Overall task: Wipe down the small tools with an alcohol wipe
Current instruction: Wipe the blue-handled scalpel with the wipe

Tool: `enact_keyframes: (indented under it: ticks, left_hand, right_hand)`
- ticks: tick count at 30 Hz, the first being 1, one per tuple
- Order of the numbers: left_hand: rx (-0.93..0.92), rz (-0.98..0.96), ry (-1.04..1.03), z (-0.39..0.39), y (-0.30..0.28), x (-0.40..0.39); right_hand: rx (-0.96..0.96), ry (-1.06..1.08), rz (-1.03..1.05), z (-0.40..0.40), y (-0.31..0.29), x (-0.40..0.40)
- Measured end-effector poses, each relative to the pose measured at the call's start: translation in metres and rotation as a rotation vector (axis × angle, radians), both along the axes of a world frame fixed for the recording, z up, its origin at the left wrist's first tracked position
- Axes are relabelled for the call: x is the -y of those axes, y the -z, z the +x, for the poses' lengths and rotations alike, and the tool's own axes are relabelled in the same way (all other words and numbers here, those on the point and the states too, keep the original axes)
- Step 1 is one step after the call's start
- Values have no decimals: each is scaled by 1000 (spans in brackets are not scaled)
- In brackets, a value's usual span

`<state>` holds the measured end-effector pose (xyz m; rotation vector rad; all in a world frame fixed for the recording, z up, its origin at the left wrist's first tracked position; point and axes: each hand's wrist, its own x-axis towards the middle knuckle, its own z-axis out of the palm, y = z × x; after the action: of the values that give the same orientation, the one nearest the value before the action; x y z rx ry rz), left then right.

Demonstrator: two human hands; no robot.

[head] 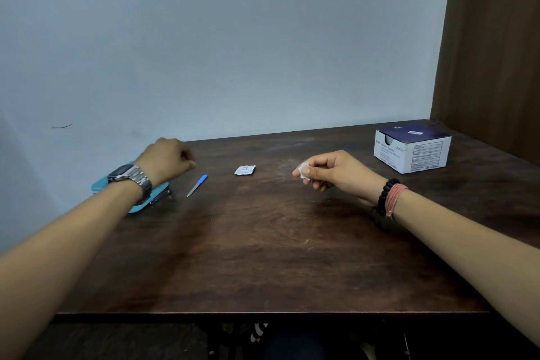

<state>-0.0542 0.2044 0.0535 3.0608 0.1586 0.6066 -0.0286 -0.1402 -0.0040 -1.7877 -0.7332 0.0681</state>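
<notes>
Dark wooden table (263, 242): right hand (330, 169) pinches a small white crumpled wipe (304, 170); left hand (168, 159) seemingly curled, empty.

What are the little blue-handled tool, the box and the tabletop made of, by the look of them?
Tool: a thin grey blade, likely metal going by its dull sheen, with a blue handle, probably plastic. Box: printed cardboard, with folded edges and matte white sides. Tabletop: dark wood or wood-look laminate; grain shows, but I cannot tell which.
</notes>
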Motion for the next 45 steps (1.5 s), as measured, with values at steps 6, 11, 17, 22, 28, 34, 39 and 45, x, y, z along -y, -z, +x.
enact_keyframes:
  ticks: [6,11,17,22,28,34,39,45]
  left_hand:
    - [-193,64,-101,14,35,13]
    - [-122,46,-137,21,46,18]
    - [-131,99,-164,23,49,26]
    - [-118,-1,-141,20,49,25]
    - [-11,-253,10,5,37,45]
    - [-22,-833,270,2,23,87]
    - [-41,-1159,356,13,6,127]
    - [-101,-1373,426,19,38,162]
  right_hand:
    - [-3,-1,4,1,1,0]
    - [2,-2,-19,1,1,0]
    - [-1,-11,-16,1,1,0]
    - [3,-12,-32,2,1,0]
    - [-11,-13,-9,3,3,0]
    - [-49,-22,43,6,4,-1]
    - [-61,21,81,11,7,1]
    - [-63,29,102,12,7,1]
